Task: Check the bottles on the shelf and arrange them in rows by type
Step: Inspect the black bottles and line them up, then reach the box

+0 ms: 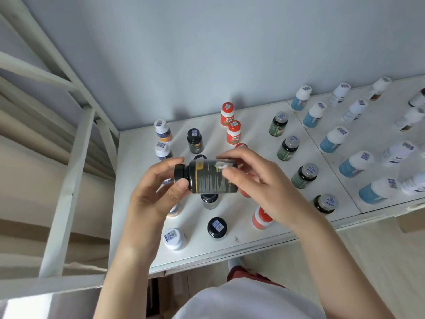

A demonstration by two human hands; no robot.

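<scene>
Above the shelf (253, 242), left hand (151, 199) and right hand (259, 187) hold a black bottle (211, 178), fingers (239, 154) curled round its ends. Other bottles (287, 148) look mostly sorted in rows; this one awaits placing.

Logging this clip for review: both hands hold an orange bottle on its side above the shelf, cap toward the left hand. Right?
Not quite: the head view shows the bottle is black, not orange. The left hand and right hand do hold it on its side above the shelf, cap toward the left hand.
</scene>
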